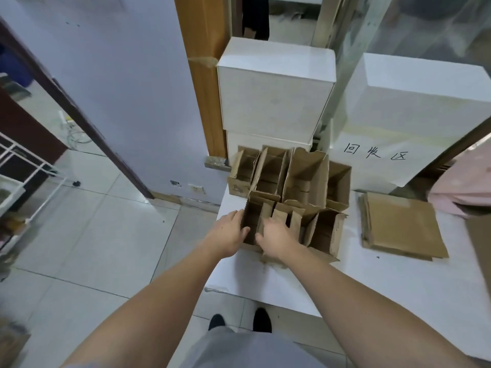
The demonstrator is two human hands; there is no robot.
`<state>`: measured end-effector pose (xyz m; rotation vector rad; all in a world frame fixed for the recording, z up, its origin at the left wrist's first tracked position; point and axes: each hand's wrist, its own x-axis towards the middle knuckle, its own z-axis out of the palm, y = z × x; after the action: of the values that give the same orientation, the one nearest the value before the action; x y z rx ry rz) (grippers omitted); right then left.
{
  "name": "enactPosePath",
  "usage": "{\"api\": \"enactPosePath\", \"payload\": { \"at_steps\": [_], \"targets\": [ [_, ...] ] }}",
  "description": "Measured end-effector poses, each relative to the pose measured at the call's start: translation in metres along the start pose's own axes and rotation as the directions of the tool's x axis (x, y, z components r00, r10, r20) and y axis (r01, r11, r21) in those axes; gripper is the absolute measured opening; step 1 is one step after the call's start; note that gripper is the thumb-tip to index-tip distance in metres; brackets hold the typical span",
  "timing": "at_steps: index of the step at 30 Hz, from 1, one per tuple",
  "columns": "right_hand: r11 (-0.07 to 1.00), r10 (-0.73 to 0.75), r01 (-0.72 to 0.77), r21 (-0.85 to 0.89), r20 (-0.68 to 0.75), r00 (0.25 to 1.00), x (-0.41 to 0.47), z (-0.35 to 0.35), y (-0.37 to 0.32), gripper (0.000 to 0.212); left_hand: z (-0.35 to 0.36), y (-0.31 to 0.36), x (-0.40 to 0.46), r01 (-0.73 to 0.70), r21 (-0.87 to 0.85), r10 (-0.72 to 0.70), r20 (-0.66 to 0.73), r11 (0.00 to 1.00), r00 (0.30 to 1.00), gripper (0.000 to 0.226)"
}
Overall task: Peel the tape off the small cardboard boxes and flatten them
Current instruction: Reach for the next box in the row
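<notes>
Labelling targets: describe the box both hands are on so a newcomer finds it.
On the white table, find the cluster of open brown boxes. It is the nearest-left box, left hand on its outer wall, right hand reaching inside; no other box is touched.

The left hand (228,232) covers the near-left wall of the front box (256,221), and the right hand's (276,236) fingertips vanish behind a flap, so its grip cannot be told. Tape on the boxes is too small to make out (print on the rear-left box (240,176) too). The table (372,282) runs off the right edge.
</notes>
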<state>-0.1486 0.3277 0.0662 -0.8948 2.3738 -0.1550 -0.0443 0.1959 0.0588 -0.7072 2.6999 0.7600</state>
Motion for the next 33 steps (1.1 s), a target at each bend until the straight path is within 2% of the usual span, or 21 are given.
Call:
{"api": "enactPosePath", "payload": {
  "at_steps": [2,5,7,10,16,20,22,25,27,29,31,33],
  "targets": [
    [0.998,0.027,-0.028,-0.053,-0.005,1.000,0.006,0.010,-0.002,0.045,0.006,-0.002,0.008,-0.007,-0.036,0.008,0.021,0.999,1.000,0.068],
    [0.996,0.062,-0.062,-0.068,0.004,0.998,0.015,0.021,-0.004,0.049,0.014,-0.002,0.019,0.098,-0.143,-0.090,0.055,0.985,0.994,0.081],
    [0.994,0.076,-0.075,-0.078,0.002,0.997,0.016,0.024,-0.009,0.050,0.017,-0.005,0.021,0.140,-0.207,-0.119,0.110,0.968,0.987,0.075],
    [0.993,0.083,-0.082,-0.081,0.008,0.997,0.017,0.025,-0.017,0.049,0.018,-0.016,0.020,0.091,-0.323,-0.045,0.147,0.942,0.988,0.052],
    [0.997,0.044,-0.041,-0.065,0.042,0.998,0.018,0.032,-0.038,0.051,0.016,-0.039,0.010,0.039,-0.337,0.000,0.116,0.941,0.993,0.052],
    [1.000,0.010,-0.012,0.023,0.089,0.996,0.020,0.035,-0.053,0.057,0.009,-0.058,-0.001,-0.004,-0.369,0.048,0.110,0.930,0.993,0.061],
    [0.997,0.001,-0.009,0.073,0.112,0.994,0.023,0.039,-0.057,0.060,0.001,-0.063,-0.007,-0.006,-0.444,0.059,0.106,0.896,0.993,0.060],
    [0.974,-0.020,-0.016,0.226,0.158,0.987,0.024,0.043,-0.057,0.079,-0.003,-0.072,-0.012,0.036,-0.542,0.060,0.158,0.840,0.986,0.060],
    [0.954,-0.037,-0.015,0.298,0.169,0.985,0.026,0.051,-0.055,0.091,-0.002,-0.077,-0.013,0.077,-0.582,0.073,0.230,0.810,0.970,0.072],
    [0.928,0.023,-0.084,0.362,0.171,0.985,0.028,0.060,-0.054,0.089,-0.001,-0.081,-0.014,0.086,-0.601,0.115,0.288,0.795,0.951,0.097],
    [0.918,0.092,-0.137,0.372,0.136,0.986,0.028,0.067,-0.055,0.093,0.002,-0.088,-0.013,0.065,-0.541,0.138,0.327,0.838,0.935,0.121],
    [0.942,0.089,-0.114,0.317,0.090,0.992,0.026,0.069,-0.056,0.097,0.005,-0.095,-0.011,-0.002,-0.408,0.145,0.322,0.913,0.936,0.126]
  ]
}}
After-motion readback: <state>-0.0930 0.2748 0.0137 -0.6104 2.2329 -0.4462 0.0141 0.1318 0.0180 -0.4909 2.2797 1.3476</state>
